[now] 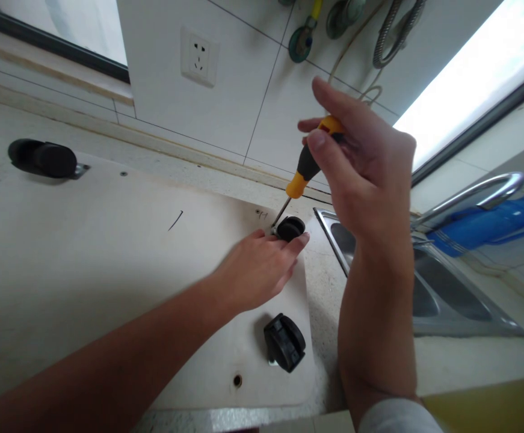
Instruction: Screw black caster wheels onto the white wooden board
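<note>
My right hand [356, 162] is closed around the handle of a yellow and black screwdriver [307, 159]. The screwdriver tilts down to the left, its tip at the base of a small black caster wheel [291, 228]. My left hand [262, 264] grips that caster, fingers wrapped against its near side, partly hiding its mounting plate. The caster sits near the far right corner of a pale flat board [108, 270]. A second black caster [285, 341] stands at the near right corner, and another caster [43, 159] is at the far left.
The board lies on a speckled counter [329, 288]. A steel sink [451, 285] with a curved faucet [473, 195] is at right, beside a blue plastic item [487, 225]. Behind are a tiled wall with a socket [199, 55] and a metal hose [392, 36].
</note>
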Available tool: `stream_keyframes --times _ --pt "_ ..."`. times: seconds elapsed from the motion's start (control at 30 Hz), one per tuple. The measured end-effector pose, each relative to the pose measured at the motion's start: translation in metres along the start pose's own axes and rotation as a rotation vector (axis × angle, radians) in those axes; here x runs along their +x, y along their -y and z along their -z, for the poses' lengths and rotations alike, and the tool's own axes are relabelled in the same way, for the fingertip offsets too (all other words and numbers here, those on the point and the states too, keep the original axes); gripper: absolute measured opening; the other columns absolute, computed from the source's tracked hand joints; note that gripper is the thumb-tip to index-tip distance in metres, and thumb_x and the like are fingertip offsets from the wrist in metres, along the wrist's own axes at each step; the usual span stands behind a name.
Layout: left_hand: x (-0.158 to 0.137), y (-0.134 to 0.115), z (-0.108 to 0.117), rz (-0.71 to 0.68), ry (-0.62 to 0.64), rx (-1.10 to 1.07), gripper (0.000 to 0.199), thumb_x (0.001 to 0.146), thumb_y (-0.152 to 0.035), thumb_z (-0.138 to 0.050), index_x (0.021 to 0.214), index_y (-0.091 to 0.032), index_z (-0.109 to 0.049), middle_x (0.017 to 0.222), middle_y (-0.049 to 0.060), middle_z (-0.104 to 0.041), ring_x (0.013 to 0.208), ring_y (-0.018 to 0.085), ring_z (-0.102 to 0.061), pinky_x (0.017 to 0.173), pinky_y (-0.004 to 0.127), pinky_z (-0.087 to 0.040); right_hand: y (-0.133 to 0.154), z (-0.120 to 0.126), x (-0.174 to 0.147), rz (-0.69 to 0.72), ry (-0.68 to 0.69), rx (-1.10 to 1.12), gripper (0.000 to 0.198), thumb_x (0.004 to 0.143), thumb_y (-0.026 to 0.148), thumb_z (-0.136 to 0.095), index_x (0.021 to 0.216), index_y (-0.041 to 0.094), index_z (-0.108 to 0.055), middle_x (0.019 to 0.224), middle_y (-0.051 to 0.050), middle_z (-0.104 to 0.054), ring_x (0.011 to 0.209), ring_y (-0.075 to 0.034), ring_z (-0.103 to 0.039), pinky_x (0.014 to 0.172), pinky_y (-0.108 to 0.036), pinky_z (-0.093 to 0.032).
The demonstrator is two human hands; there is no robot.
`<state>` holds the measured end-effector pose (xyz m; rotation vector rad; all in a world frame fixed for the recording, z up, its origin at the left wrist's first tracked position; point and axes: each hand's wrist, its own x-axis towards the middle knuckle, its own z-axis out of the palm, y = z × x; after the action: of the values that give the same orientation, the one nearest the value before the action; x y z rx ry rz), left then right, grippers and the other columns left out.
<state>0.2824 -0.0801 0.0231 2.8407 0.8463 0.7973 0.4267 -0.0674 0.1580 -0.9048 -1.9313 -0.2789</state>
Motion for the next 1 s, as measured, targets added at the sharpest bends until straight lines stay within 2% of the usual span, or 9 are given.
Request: stream_keyframes --times 0.13,0.3,0.4,0.47,0.57,0.67,0.83,0.9,1.0 --pt "-0.0002 0.0002 -0.0003 -0.008 -0.016 -0.013 0.052 0.112 -0.026 -0.055 0.164 -0.02 -0.048 0.124 0.011 -0.084 0.108 0.029 -0.082 0.098 0.048 -0.06 0.0002 -0.0006 0.0004 -0.015 -0.101 -0.217 0.034 0.105 0.058 -0.069 0.13 0.037 -0.08 0.112 -0.006 -0.079 0.104 -0.029 -0.074 0.095 -0.049 -0.064" --pt "-0.0003 0.0005 -0.001 -0.009 -0.022 0.002 0.053 0.112 -0.026 -0.056 0.164 -0.02 -0.048 0.124 0.012 -0.084 0.107 0.027 -0.082 0.099 0.045 -0.059 -0.0071 0.0004 0.0007 -0.007 0.025 -0.038 0.042 0.109 0.054 -0.062 0.15 0.044 -0.068 0.12 -0.003 -0.078 0.109 -0.027 -0.075 0.092 -0.045 -0.063" --pt "-0.0004 0.0006 -0.0012 -0.013 -0.022 0.014 0.053 0.112 -0.027 -0.056 0.164 -0.02 -0.049 0.123 0.013 -0.084 0.106 0.027 -0.082 0.097 0.045 -0.059 -0.0061 0.001 0.0002 -0.012 -0.034 -0.111 0.029 0.107 0.051 -0.068 0.132 0.039 -0.078 0.109 -0.002 -0.077 0.096 -0.025 -0.075 0.088 -0.043 -0.063" --pt "-0.0005 0.0007 -0.0014 -0.012 -0.026 0.015 0.052 0.112 -0.027 -0.056 0.163 -0.02 -0.049 0.123 0.013 -0.084 0.106 0.027 -0.082 0.097 0.045 -0.059 -0.0039 0.001 0.0 -0.025 -0.082 -0.202 0.028 0.108 0.054 -0.067 0.125 0.037 -0.08 0.11 -0.005 -0.077 0.099 -0.027 -0.074 0.092 -0.047 -0.063" --pt "-0.0008 0.0007 -0.0016 -0.01 -0.031 0.007 0.052 0.113 -0.027 -0.055 0.164 -0.021 -0.049 0.125 0.012 -0.083 0.108 0.028 -0.082 0.098 0.045 -0.059 -0.0028 0.0025 0.0004 -0.043 -0.014 -0.147 0.036 0.11 0.055 -0.061 0.141 0.04 -0.074 0.124 -0.005 -0.078 0.115 -0.03 -0.075 0.097 -0.048 -0.063" --pt "-0.0007 0.0005 -0.0013 -0.008 -0.025 -0.002 0.053 0.113 -0.026 -0.055 0.165 -0.021 -0.048 0.127 0.012 -0.083 0.109 0.028 -0.082 0.098 0.046 -0.059 -0.0034 0.0029 0.0005 -0.033 0.059 -0.015 0.039 0.111 0.047 -0.061 0.149 0.042 -0.068 0.127 -0.002 -0.078 0.112 -0.025 -0.076 0.093 -0.043 -0.065" --pt "-0.0003 -0.0003 0.0001 -0.012 -0.02 -0.008 0.051 0.113 -0.026 -0.055 0.163 -0.019 -0.049 0.127 0.013 -0.083 0.11 0.028 -0.082 0.098 0.047 -0.059 -0.0003 -0.0025 -0.0007 -0.036 -0.078 -0.203 0.022 0.109 0.04 -0.067 0.125 0.032 -0.08 0.111 -0.004 -0.077 0.097 -0.024 -0.071 0.094 -0.044 -0.062" --pt "-0.0003 -0.0005 0.0003 -0.009 -0.019 -0.01 0.051 0.113 -0.026 -0.055 0.163 -0.019 -0.049 0.127 0.013 -0.083 0.11 0.028 -0.082 0.098 0.047 -0.059 -0.0005 -0.0014 -0.0005 -0.046 -0.04 -0.178 0.028 0.109 0.038 -0.065 0.133 0.034 -0.078 0.12 -0.005 -0.077 0.107 -0.025 -0.072 0.098 -0.045 -0.062" --pt "-0.0001 -0.0007 0.0002 -0.005 -0.013 -0.01 0.052 0.113 -0.026 -0.055 0.164 -0.019 -0.048 0.128 0.012 -0.083 0.11 0.029 -0.082 0.099 0.049 -0.06 -0.003 0.0038 0.0005 -0.016 0.086 0.036 0.045 0.109 0.028 -0.058 0.151 0.036 -0.067 0.131 -0.003 -0.075 0.123 -0.025 -0.073 0.101 -0.042 -0.063"
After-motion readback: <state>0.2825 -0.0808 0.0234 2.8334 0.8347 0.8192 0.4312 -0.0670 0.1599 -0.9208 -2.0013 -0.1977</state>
